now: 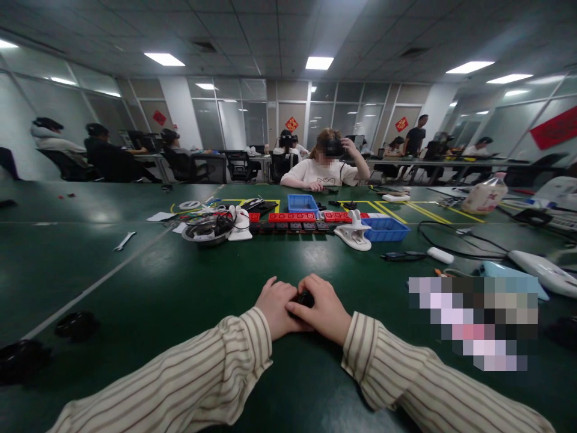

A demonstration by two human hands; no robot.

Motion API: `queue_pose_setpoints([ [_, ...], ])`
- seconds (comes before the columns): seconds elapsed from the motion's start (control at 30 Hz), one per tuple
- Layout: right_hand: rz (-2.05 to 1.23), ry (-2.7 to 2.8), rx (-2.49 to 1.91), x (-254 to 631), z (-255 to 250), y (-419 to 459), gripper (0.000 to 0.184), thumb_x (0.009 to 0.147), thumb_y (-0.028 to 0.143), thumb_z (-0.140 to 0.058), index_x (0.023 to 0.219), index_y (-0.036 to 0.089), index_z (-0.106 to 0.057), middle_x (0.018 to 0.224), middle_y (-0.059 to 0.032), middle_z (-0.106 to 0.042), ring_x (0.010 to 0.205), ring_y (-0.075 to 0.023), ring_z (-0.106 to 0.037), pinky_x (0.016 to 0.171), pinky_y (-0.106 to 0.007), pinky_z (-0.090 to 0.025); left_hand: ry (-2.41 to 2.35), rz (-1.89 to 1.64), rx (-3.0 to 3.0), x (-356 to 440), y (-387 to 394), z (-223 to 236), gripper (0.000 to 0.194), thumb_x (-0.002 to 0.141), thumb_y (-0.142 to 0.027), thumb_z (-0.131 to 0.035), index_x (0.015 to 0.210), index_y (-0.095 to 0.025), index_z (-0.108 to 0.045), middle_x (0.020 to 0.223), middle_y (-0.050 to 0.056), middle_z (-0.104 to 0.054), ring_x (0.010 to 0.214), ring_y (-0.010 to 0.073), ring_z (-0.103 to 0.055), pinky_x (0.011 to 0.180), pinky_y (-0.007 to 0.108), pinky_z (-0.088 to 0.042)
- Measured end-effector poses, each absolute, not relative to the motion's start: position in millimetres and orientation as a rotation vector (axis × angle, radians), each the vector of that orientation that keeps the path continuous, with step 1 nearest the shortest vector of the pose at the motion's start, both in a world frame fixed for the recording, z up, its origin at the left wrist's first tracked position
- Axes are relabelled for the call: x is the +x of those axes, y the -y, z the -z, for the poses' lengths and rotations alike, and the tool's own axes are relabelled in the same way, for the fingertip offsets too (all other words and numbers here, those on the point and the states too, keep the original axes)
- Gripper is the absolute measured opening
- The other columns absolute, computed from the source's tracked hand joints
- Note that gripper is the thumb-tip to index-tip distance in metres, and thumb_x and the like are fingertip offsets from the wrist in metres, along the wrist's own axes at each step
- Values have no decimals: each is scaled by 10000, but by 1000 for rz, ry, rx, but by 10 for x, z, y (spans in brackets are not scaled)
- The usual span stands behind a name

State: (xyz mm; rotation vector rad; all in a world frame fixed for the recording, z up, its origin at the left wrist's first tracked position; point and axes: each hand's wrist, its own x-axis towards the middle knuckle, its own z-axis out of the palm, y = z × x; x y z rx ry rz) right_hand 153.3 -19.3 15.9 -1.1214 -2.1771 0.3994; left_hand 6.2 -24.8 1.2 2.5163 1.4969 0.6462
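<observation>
On the green tabletop in front of me, my left hand (277,307) and my right hand (327,310) meet around a small, dark, rounded object (306,299). My right thumb and fingers curl over it from the right. The left fingers close in from the other side, partly covered by the right hand. Only a glossy black bit shows between the hands, so its kind is hidden.
Black round parts (76,325) lie at the left. Farther off are a wrench (125,241), a metal bowl (205,231), white clip stands (354,233), red power strips (295,217) and blue bins (385,230). Cables and a bottle (484,193) stand right; a person (327,165) sits opposite.
</observation>
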Motion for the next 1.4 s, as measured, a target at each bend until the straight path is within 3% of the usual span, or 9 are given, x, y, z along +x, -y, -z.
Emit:
queue_pose_setpoints([
  [0.2,-514,2271,-719,1555,-247,220,53,692,160,-548,738,185,-557,788,-20,-571,800,-165,-514,752,-322,-370,-1123,-632,2560,-83,40,20,405,485,-459,-757,724,-171,-602,807,10,-592,786,186,-542,757,313,-407],
  [0.37,-516,2334,-409,1550,-263,275,191,634,52,-388,615,193,-515,663,23,-589,741,-127,-547,903,-360,-302,-1024,-629,2544,-154,-65,91,379,456,-396,-777,739,-191,-630,854,-3,-584,810,180,-529,765,297,-394],
  [0.5,-453,2275,-443,1570,-269,292,180,688,120,-386,755,202,-531,757,-3,-608,839,-161,-537,944,-398,-274,-1017,-620,2549,-140,-28,47,460,477,-452,-761,828,-194,-613,900,9,-575,851,204,-523,805,334,-386],
  [0.7,-275,2146,-849,1573,-215,266,325,776,447,-460,937,165,-486,908,-74,-536,844,-212,-471,767,-372,-363,-1247,-694,2543,-57,150,-115,840,379,-596,-741,1051,-165,-479,964,47,-534,893,251,-508,888,436,-354],
  [0.83,-135,2235,-1096,1526,-207,286,316,739,475,-535,810,171,-489,807,-45,-519,778,-200,-457,719,-348,-348,-1439,-612,2593,47,256,-65,728,457,-617,-683,997,-163,-503,925,48,-546,909,258,-512,983,503,-223],
  [0.97,-117,2318,-1141,1511,-260,314,209,749,373,-555,767,172,-501,779,-36,-521,770,-190,-452,709,-333,-340,-1495,-531,2571,74,259,-14,553,546,-512,-675,955,-162,-550,848,39,-566,866,239,-518,945,468,-286],
  [1.07,-199,2382,-971,1534,-293,307,102,738,247,-522,800,167,-518,822,-48,-541,788,-185,-458,719,-325,-349,-1373,-548,2547,7,191,-21,481,534,-443,-706,912,-174,-583,873,33,-555,851,221,-509,860,400,-373],
  [1.17,-313,2421,-697,1549,-290,291,159,669,127,-457,800,178,-529,826,-41,-572,825,-184,-479,761,-335,-355,-1229,-552,2539,-84,98,-11,399,520,-390,-729,853,-199,-619,964,29,-532,900,222,-493,828,355,-396],
  [1.4,-418,2387,-390,1520,-239,298,165,672,82,-385,584,192,-471,688,15,-598,746,-127,-545,896,-346,-323,-1108,-494,2605,-146,1,92,469,498,-373,-745,925,-217,-634,1049,42,-540,1005,260,-474,915,377,-348],
])
